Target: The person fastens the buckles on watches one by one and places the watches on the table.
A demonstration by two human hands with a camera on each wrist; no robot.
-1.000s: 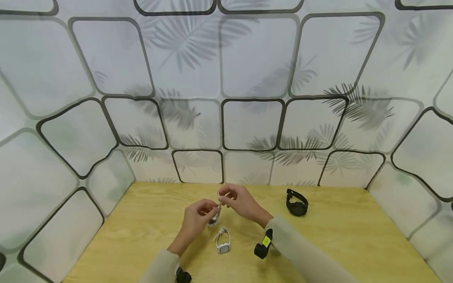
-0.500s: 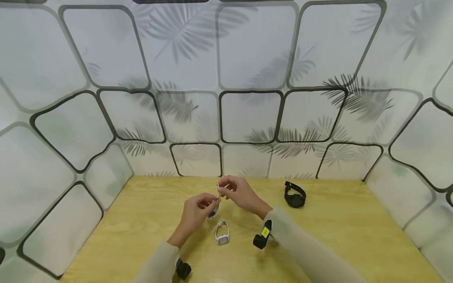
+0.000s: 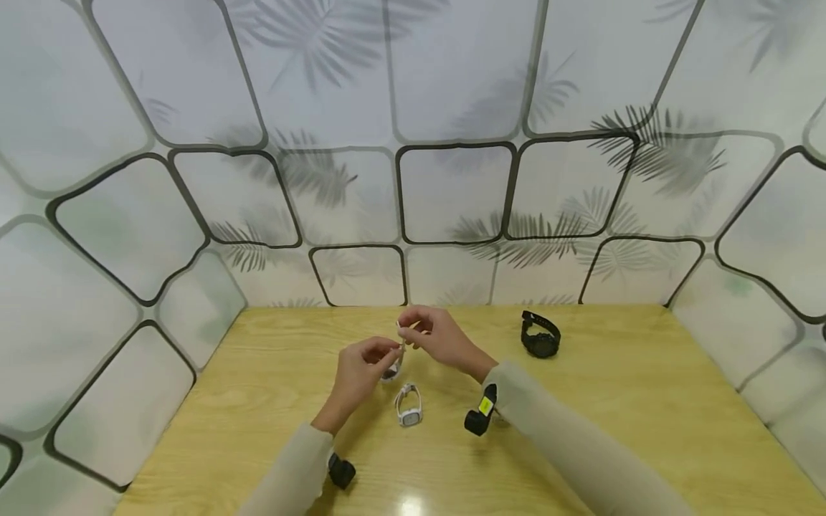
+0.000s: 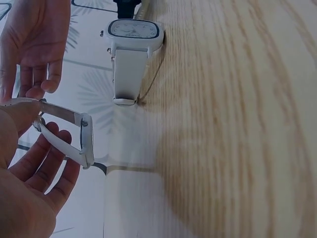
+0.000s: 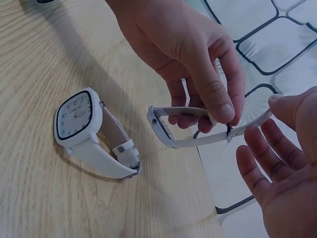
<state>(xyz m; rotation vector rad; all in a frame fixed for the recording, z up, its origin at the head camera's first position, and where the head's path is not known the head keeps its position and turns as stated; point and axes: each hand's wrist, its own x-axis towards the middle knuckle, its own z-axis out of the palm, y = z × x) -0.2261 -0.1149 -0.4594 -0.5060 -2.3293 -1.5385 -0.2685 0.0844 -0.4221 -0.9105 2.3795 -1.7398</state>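
Note:
In the head view, my left hand and right hand meet over the table around a white wristwatch. In the right wrist view, thumb and finger of the left hand pinch the watch's strap near its metal buckle. The strap's free end passes through the buckle, and the right hand pinches its tip. The held watch's case hangs sideways in the left wrist view, its dial turned away. A second white wristwatch, square-faced with its strap buckled, stands on the table nearer the body.
A black wristwatch lies to the right on the wooden table. Patterned pale walls rise behind and at both sides of the table. Black wrist cameras sit on both sleeves.
The head view has tilted down, so the whole scene sits higher. Both hands keep their hold on the strap with hardly any visible shift, and the two watches on the table stay put.

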